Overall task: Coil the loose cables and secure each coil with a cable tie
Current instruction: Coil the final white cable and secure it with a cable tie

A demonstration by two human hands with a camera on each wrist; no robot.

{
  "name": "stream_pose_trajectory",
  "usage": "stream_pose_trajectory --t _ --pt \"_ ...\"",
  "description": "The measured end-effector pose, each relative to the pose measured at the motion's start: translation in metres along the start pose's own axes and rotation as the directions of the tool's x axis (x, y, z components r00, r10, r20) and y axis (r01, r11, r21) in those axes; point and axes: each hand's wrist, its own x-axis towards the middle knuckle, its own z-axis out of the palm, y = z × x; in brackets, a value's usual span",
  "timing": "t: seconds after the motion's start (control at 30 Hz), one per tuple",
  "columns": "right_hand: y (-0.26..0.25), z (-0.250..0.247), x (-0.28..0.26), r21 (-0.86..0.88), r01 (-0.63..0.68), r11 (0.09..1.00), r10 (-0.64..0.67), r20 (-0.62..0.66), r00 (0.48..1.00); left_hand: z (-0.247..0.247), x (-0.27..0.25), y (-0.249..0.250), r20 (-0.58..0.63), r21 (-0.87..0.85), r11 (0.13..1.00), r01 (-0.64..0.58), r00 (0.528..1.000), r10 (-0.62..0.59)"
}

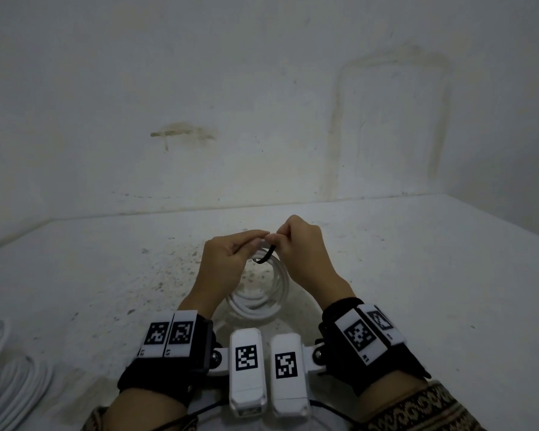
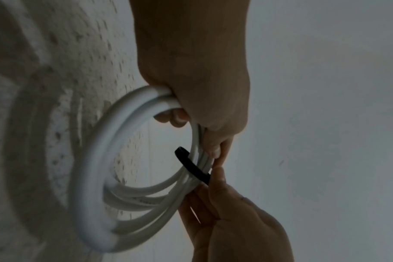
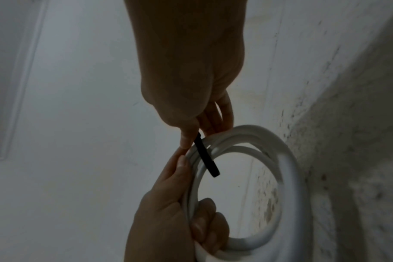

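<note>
White speckled table [image 1: 417, 275] runs back to a stained wall [image 1: 262, 88], with bare surface on both sides of the hands and more white cable bundles [image 1: 10, 390] at the near left edge. Left hand [image 1: 227, 259] grips the white cable coil [image 1: 262, 297] held above mid-table; right hand [image 1: 299, 244] pinches a black tie [image 1: 265, 256] lying across the coil's top strands.

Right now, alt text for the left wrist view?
The left hand grips a white cable coil while the right hand pinches a black cable tie laid across its strands, above a speckled white surface.
</note>
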Motion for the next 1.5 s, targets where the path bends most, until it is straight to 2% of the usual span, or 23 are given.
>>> stream_pose_trajectory --t 0.3,0.53,0.67,1.0,1.17,1.27,1.5 --pt "-0.001 -0.002 -0.001 0.032 -0.004 0.999 0.006 -0.048 0.999 0.0 0.0 -0.004 0.023 -0.134 0.991 0.011 1.0 -0.008" --pt "-0.004 -0.009 -0.005 0.116 -0.036 0.993 0.041 -0.041 0.998 0.001 0.003 -0.002 0.083 -0.11 0.992 0.061 0.995 -0.052" --pt "-0.005 -0.011 -0.006 0.132 -0.035 0.991 0.043 -0.063 0.997 0.003 0.004 0.0 0.079 -0.062 0.995 0.072 0.995 -0.067" --pt "0.001 -0.01 -0.001 -0.032 0.021 0.999 -0.025 -0.161 0.987 0.007 0.005 0.001 0.113 0.006 0.999 0.054 0.992 -0.054" --pt "-0.002 -0.009 -0.003 -0.23 0.011 0.973 -0.048 -0.155 0.987 0.007 0.004 0.0 0.1 0.008 0.998 0.056 0.993 -0.056" --pt "-0.005 -0.011 -0.003 -0.289 0.009 0.957 -0.064 -0.179 0.982 0.006 0.005 0.0 0.099 0.013 0.998 0.054 0.994 -0.055" --pt "-0.006 -0.011 -0.001 -0.283 -0.011 0.959 -0.015 -0.088 0.996 0.004 0.002 0.003 0.13 0.001 0.999 0.043 0.991 -0.043"
